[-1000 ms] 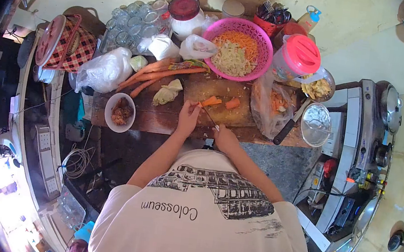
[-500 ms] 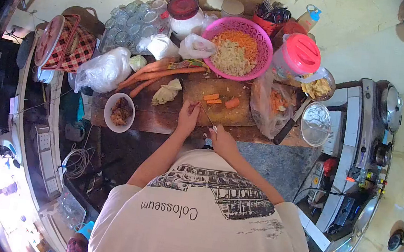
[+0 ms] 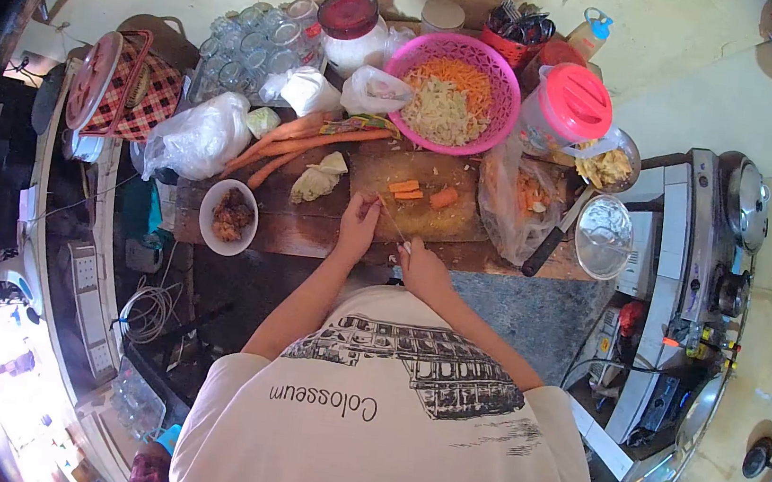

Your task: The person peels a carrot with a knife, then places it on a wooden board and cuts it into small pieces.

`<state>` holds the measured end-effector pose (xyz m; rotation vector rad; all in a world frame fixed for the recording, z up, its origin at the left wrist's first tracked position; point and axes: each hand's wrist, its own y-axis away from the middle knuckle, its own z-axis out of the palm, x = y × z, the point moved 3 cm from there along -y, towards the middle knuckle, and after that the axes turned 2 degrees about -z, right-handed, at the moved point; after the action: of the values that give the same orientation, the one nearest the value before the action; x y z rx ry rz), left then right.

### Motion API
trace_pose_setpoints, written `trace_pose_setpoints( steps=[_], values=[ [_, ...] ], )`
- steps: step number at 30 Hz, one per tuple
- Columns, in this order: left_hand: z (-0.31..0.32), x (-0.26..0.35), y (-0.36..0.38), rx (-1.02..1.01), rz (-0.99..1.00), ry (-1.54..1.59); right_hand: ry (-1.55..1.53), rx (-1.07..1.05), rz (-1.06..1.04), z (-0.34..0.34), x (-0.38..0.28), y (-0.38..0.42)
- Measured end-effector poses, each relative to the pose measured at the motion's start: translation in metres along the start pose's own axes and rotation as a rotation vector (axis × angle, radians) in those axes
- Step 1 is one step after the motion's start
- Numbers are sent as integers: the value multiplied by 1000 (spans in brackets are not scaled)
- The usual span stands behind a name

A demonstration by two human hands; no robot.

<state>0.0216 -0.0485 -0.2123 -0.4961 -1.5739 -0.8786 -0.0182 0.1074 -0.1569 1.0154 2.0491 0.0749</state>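
My right hand is closed around the handle of a knife. Its thin blade slants up and left across the wooden cutting board. At the blade's tip, the fingers of my left hand are pinched together; what they hold is too small to make out. Just beyond the blade lie cut carrot sticks and a thicker carrot chunk. To the left is a pale leafy piece of cabbage, with several whole carrots behind it.
A pink basket of shredded carrot and cabbage stands at the back. Right of the board are a plastic bag of peelings, a black-handled knife and a metal bowl. A white bowl of brown food sits front left.
The blade's angle has shifted slightly, and my right hand has moved a little left. The carrot pieces lie where they were.
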Motion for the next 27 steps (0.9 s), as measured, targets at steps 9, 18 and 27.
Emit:
trace_pose_setpoints(
  steps=[9,18,27],
  values=[
    [3,6,3,-32,-68,52,-18,8,7,-1,-1,-3],
    [0,-3,1,80,-15,-119,-31,26,32,-1,0,-6],
    [-1,5,0,94,-9,-128,-31,39,-5,4,5,-10]
  ],
)
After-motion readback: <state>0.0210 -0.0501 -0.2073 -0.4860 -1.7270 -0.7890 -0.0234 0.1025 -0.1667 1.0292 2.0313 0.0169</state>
